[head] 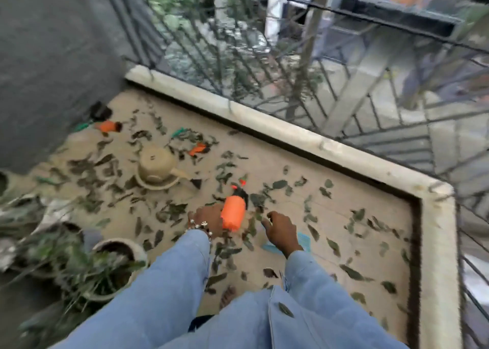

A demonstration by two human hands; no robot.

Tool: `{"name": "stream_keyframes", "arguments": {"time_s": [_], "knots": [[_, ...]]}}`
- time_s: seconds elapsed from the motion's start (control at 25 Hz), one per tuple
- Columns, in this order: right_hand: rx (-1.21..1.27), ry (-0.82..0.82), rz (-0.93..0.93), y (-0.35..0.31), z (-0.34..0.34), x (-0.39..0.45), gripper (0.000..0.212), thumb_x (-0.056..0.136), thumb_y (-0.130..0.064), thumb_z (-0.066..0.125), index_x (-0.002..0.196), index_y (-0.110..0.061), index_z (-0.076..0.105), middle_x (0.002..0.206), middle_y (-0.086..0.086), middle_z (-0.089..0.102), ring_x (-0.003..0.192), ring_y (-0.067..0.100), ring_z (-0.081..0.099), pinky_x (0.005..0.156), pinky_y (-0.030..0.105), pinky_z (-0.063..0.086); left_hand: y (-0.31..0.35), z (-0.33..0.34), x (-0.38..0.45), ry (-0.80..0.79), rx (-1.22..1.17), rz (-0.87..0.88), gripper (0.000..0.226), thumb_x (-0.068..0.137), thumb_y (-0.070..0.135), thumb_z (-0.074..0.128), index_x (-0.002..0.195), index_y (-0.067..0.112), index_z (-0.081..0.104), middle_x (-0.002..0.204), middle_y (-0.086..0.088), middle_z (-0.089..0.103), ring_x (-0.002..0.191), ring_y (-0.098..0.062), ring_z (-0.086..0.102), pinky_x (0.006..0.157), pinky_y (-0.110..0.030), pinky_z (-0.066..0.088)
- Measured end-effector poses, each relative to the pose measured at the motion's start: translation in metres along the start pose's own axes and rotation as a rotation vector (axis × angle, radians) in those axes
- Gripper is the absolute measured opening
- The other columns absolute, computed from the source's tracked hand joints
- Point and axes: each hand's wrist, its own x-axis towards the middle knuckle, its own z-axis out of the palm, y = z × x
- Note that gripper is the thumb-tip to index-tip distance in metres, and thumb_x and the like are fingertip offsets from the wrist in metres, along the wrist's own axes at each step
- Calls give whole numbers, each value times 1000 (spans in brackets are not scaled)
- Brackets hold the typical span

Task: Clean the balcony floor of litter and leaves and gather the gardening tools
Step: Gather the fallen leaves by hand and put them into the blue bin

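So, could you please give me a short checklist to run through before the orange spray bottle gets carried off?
1. Left hand grips the orange spray bottle: ok, fingers are round its body.
2. Right hand free for the next pick-up: cannot tell, its fingers are curled and blurred.
3. Other tools located: ok, the orange-handled tool lies near the wall.
4. Floor free of leaves: not ok, they are scattered all over.
5. Litter cleared: not ok, a blue scrap lies under the right hand.
6. Beige upturned pot stable: ok, apart from both hands.
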Motion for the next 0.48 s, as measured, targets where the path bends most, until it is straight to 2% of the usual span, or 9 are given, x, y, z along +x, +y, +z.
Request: {"name": "stream_keyframes", "arguments": {"time_s": [0.2,0.36,0.48], "knots": [[-163,-102,-262,-98,18,31,42,98,-41,44,127,-13,53,125,13,58,116,31,53,85,36,42,-85,-4,-25,47,-151,-251,36,96,25,44,131,16,50,127,-11,58,116,-32,56,95,-40,46],[-290,-139,-436,-152,29,62,39,97,-43,43,114,-12,59,114,14,64,108,33,56,81,38,46,-131,-10,-25,59,-271,-392,36,97,26,43,131,17,51,130,-11,57,120,-32,54,94,-39,43],[-307,-209,-490,-192,34,94,38,97,-43,44,117,-14,58,116,13,62,112,34,54,88,42,45,-160,-29,-6,76,-317,-506,37,97,24,42,133,18,50,132,-9,56,122,-32,52,97,-42,39]]}}
